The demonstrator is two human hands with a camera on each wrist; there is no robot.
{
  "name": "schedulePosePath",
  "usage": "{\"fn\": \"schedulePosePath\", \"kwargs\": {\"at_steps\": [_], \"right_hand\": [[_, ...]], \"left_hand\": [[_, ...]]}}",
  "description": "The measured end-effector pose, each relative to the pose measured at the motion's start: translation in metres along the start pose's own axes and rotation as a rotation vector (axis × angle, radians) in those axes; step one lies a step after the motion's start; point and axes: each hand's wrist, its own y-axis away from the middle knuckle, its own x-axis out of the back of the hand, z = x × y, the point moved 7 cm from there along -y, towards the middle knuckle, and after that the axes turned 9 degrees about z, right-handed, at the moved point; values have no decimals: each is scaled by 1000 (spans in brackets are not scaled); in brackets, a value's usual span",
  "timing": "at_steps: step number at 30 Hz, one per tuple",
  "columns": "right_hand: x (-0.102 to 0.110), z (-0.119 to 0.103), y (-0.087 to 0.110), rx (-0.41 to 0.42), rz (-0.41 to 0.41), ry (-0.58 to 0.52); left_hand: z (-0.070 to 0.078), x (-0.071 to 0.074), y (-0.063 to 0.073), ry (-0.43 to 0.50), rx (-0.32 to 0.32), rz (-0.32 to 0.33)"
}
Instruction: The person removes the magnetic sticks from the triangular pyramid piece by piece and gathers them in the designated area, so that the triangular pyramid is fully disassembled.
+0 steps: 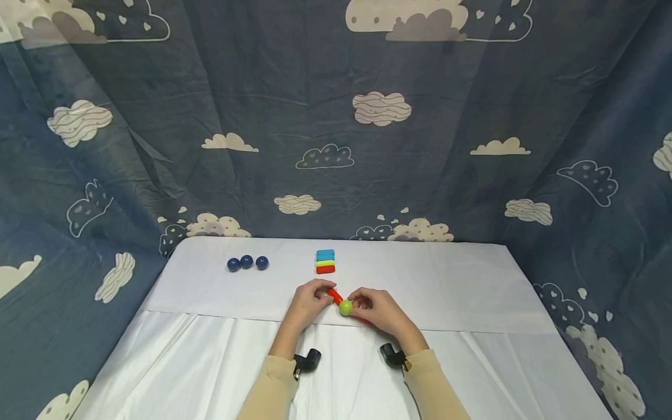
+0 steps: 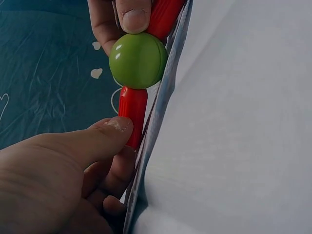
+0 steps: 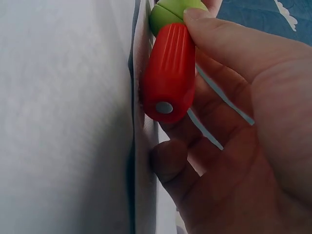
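My left hand [image 1: 307, 304] pinches a red magnetic rod [image 2: 133, 103] between thumb and fingers, and the rod's far end meets a green ball [image 1: 345, 307]. My right hand [image 1: 382, 310] holds that ball, its thumb [image 3: 204, 24] pressed against the side. A second red magnetic rod [image 3: 168, 68] extends from the ball on the right-hand side, with a round metal disc [image 3: 164, 107] in its free end. In the head view this second rod is mostly hidden under the right hand. The joined pieces are low over the white cloth.
Three dark blue balls [image 1: 247, 262] lie at the back left of the white-covered table [image 1: 420, 274]. Behind my hands, blue, yellow and red rods [image 1: 325, 261] lie side by side. A dark cloud-patterned curtain [image 1: 294, 105] hangs around the table.
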Motion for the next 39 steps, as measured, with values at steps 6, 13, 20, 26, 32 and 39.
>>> {"fn": "schedulePosePath", "kwargs": {"at_steps": [6,13,20,26,32,39], "right_hand": [[3,-1,1,-11,6,6],[5,2,-1,-35,49,34],[10,2,-3,-24,100,24],[12,4,-2,-43,134,35],[12,5,-3,-68,148,27],[12,6,-4,-78,151,36]], "left_hand": [[1,-1,0,-5,0,-19],[1,-3,-1,-40,-38,-32],[2,-4,-2,-27,-49,-44],[0,-5,1,-16,-8,-75],[-1,-5,2,-11,14,-78],[-4,-5,2,18,40,-81]]}}
